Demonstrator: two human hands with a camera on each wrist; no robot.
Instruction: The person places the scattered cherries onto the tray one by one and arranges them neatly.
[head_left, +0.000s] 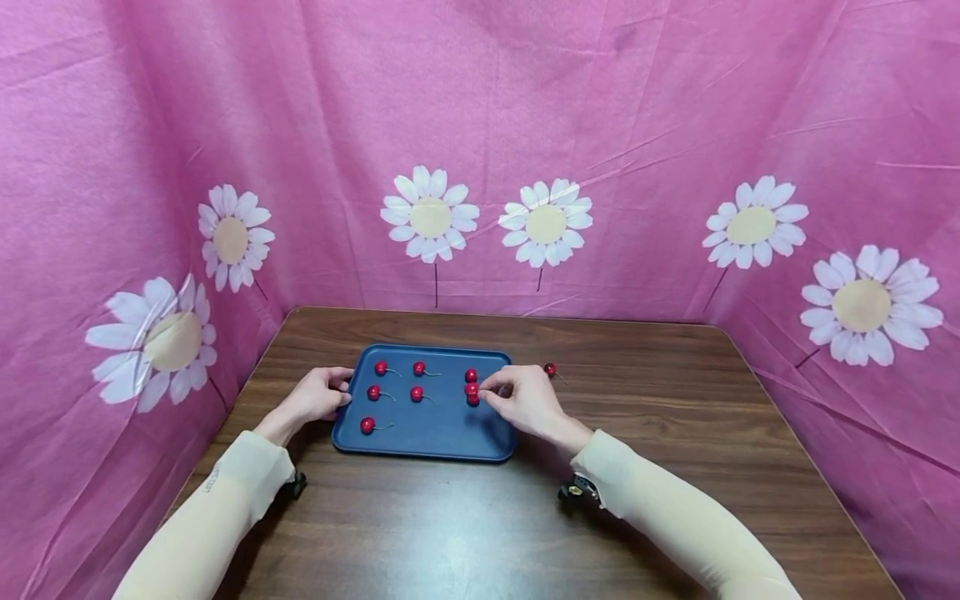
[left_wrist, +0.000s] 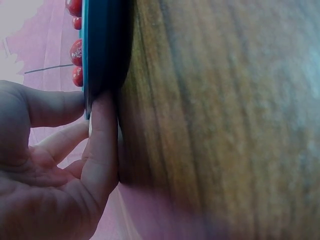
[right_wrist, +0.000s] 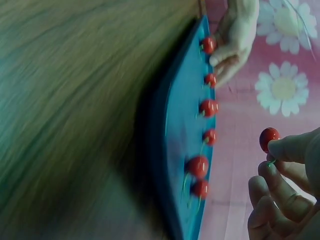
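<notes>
A dark blue tray (head_left: 442, 446) lies on the wooden table. My left hand (head_left: 318, 395) grips its left rim, with the thumb (left_wrist: 57, 107) on the upper side and a finger (left_wrist: 102, 145) beneath. My right hand (head_left: 528, 402) is over the tray's right side. Between its thumb and fingers it pinches a red cherry (right_wrist: 269, 140), held above the tray surface. Several stemmed cherries sit in the tray's left half, among them a cherry (head_left: 367, 425) at the front. Close to my right fingertips are two more, including a cherry (head_left: 471, 376) toward the back.
Beyond my right hand, a single cherry (head_left: 551, 369) with a stem lies on the table (head_left: 660, 400), outside the tray. A pink curtain (head_left: 480, 100) with printed daisies surrounds the table at the back and sides.
</notes>
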